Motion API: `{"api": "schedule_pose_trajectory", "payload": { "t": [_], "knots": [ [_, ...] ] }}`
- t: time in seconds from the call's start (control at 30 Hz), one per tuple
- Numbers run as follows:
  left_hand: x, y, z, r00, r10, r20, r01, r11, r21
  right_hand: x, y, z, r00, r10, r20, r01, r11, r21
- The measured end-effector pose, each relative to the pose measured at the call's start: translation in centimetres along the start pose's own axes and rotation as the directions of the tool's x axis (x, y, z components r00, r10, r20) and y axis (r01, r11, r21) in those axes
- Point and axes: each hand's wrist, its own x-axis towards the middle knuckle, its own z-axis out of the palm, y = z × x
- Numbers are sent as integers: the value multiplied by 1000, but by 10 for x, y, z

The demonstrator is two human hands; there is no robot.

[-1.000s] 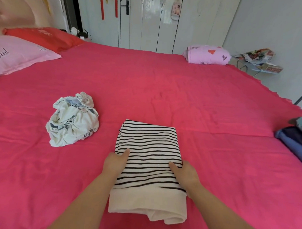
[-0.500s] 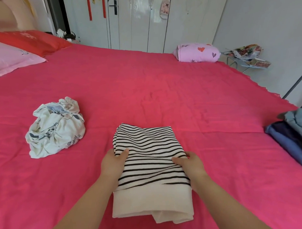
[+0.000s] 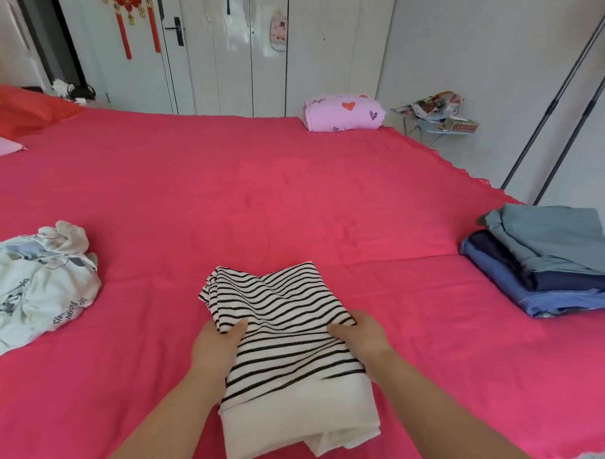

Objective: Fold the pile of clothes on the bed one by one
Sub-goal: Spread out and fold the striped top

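Your hands have gone from lying flat on the striped top (image 3: 283, 319) to taking hold of its two sides, and its far end is now rumpled where it was smooth a second ago. Your left hand (image 3: 216, 345) grips the left side, thumb on the stripes and the fingers out of sight beneath the cloth; your right hand (image 3: 361, 337) holds the right side the same way, thumb pressed into the fabric. The folded top lies close to the near edge of the bed (image 3: 259, 196), its plain white end pointing toward you, with a loose flap poking out at that end. A crumpled white printed garment (image 3: 35, 290) sits by the bed's left edge, well apart from the top. A stack of folded blue clothes (image 3: 549, 262) rests at the right edge. A pink bundle with hearts (image 3: 341, 113) lies at the far right corner, and a red pillow (image 3: 19, 108) at the far left.
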Motion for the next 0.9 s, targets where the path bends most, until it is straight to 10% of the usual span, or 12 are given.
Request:
{"api": "schedule_pose_trajectory", "payload": {
  "t": [0.6, 0.9],
  "knots": [
    [-60, 117, 277, 891, 242, 385, -183, 966, -184, 18, -20, -300, 871, -197, -450, 209, 978, -23],
    [-31, 231, 424, 591, 423, 687, -511, 855, -87, 55, -5, -365, 623, -12, -782, 438, 834, 336]
  ]
}}
